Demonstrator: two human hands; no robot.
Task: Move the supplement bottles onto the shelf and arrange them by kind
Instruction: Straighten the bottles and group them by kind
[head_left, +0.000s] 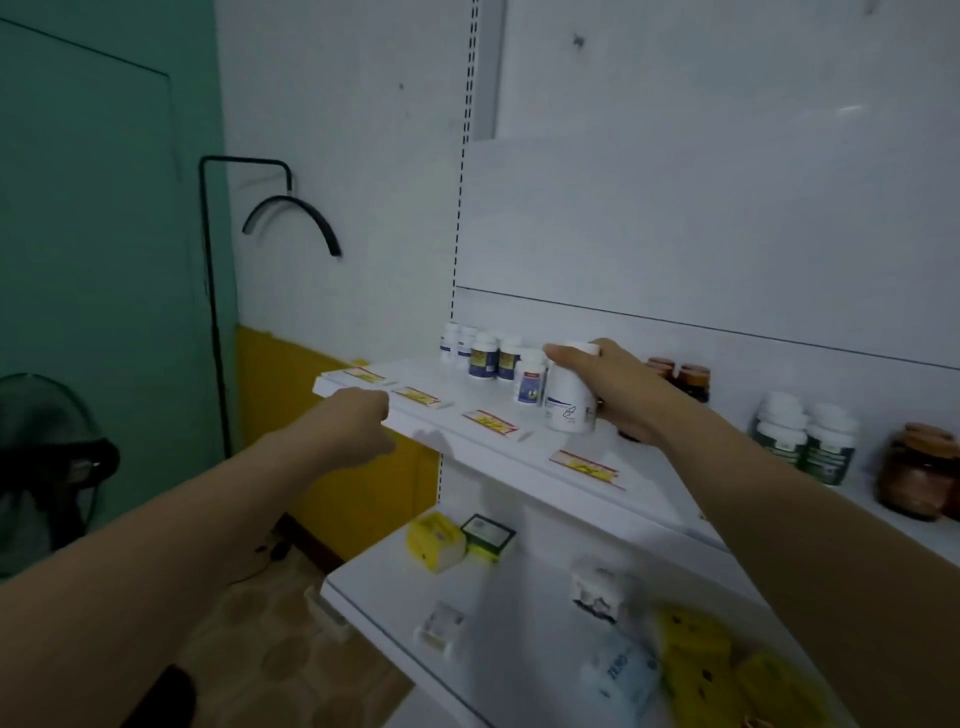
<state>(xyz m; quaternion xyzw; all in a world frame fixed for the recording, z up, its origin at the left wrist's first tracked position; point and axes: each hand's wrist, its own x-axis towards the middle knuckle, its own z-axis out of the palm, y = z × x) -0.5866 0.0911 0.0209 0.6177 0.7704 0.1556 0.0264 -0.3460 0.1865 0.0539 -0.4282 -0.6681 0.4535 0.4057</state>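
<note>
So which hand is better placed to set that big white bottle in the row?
Right: the right hand grips the big white bottle beside the small white bottles; the left hand is curled at the shelf edge, holding nothing.

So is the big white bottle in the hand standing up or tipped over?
Standing up. The big white bottle has its cap on top and its bottom down at the shelf, with the right hand gripping it.

The right grip (618, 387) holds a large white plastic bottle (569, 402) upright on the white shelf (467, 439), just beside smaller white-capped bottles (488, 358). The left grip (363, 421), fingers curled, sits against the shelf's front edge.
</note>
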